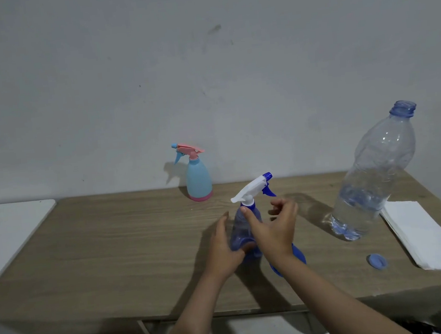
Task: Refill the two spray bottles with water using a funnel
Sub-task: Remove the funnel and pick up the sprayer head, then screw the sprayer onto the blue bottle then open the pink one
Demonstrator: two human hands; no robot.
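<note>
Steadied low by the left hand [223,244], the light, slippery blue spray bottle [243,229] is approached at its collar by the loosely open right hand [273,229].

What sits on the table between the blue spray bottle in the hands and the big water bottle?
In the head view nothing sits there: bare wood with shadows separates the blue spray bottle from the water bottle. The right hand hovers partly over that stretch.
</note>
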